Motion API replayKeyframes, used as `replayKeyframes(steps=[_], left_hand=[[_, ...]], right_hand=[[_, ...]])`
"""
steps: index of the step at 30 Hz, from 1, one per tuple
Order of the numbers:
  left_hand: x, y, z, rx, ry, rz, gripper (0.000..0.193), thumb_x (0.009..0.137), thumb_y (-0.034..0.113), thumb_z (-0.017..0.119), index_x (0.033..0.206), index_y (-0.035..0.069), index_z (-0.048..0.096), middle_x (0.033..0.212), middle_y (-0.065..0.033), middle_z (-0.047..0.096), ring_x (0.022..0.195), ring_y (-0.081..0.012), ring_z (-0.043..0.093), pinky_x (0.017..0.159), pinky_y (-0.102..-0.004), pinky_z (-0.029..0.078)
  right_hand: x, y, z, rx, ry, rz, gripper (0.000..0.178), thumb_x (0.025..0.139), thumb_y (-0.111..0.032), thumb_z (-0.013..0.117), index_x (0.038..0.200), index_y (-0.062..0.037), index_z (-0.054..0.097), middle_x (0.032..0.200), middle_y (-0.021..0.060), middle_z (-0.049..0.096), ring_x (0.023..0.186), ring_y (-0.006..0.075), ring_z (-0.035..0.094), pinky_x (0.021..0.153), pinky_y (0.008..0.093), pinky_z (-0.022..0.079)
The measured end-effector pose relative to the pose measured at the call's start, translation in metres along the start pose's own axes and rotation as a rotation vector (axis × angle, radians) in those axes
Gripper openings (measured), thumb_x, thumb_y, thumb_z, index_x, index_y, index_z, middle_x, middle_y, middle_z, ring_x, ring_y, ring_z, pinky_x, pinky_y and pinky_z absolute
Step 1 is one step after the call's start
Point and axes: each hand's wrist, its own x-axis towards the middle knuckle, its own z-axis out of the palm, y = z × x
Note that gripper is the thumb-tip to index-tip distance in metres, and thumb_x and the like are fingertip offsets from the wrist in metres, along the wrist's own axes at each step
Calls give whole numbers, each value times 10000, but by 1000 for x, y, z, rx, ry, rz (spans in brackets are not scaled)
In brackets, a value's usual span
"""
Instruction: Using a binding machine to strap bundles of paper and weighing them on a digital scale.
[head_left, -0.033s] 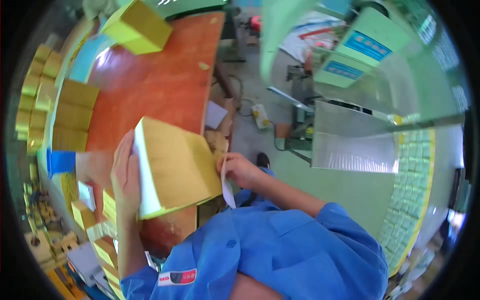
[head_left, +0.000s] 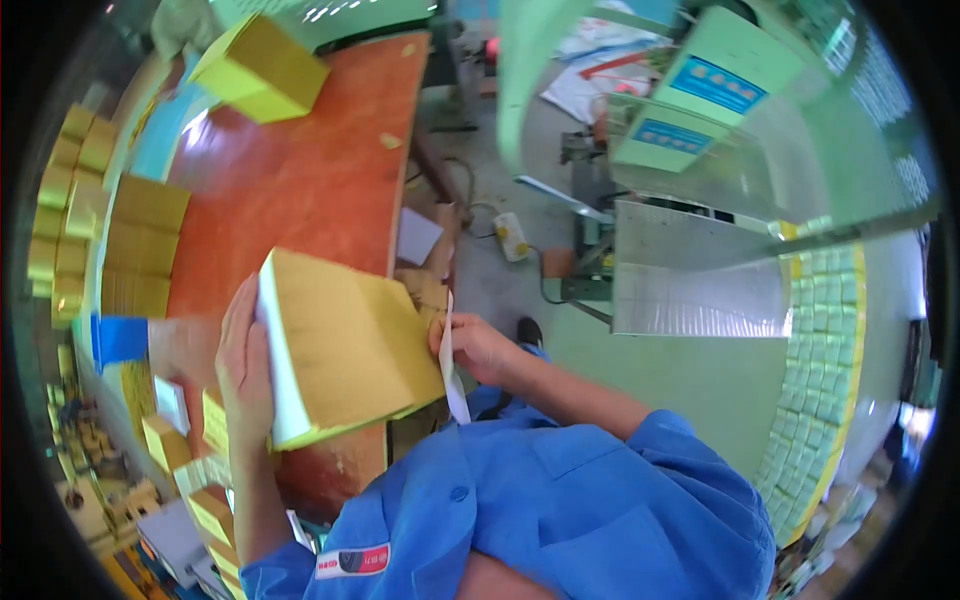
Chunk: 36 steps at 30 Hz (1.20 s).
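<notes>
A large block-shaped stack, yellow-brown on its faces and white along its left side, stands tilted at the near end of the red table. My left hand lies flat against that white side with its fingers stretched out. At the block's right edge, my right hand pinches a thin white sheet, which hangs down toward my shirt. The tips of the right fingers are partly hidden behind this sheet. What the block rests on cannot be seen.
Another yellow block sits at the far end of the red table. Brown-yellow blocks line the table's left side, near a blue bin. To the right stands a machine with a metal plate, beside rows of small wrapped packs.
The whole view has shifted slightly, with the table and machine a little further left. Both hands keep their places on the block and the white sheet.
</notes>
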Motion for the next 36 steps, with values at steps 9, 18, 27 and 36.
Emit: replayKeyframes(steps=[9,18,27,36], left_hand=[[-48,104,206,-908,86,-169,550,996,278,398,1436,-48,346,1437,-159,423,1297,-255,440,1082,-382,344],[-35,210,529,-872,-26,322,486,1018,277,419,1433,29,372,1413,-148,445,1309,-272,433,1067,-394,383],[-52,208,582,-513,-159,328,447,1017,273,403,1376,11,446,1376,-150,478,1290,-264,452,1062,-390,382],[-88,168,547,-790,-343,-311,475,1035,379,358,1321,28,502,1265,-122,571,1174,-232,559,977,-381,470]], right_hand=[[-217,-96,-153,-78,222,-393,148,627,5,555,755,-26,622,815,54,608,755,153,562,671,267,444],[-410,-214,-376,-292,416,-333,61,657,-35,552,708,-37,585,822,70,615,773,182,573,719,288,451],[-431,-234,-506,248,54,-220,135,834,-156,598,775,-38,567,1169,286,590,881,337,629,830,393,521],[-401,-205,-507,-286,571,-95,443,745,16,514,1181,-7,588,991,114,629,858,192,620,747,327,501]])
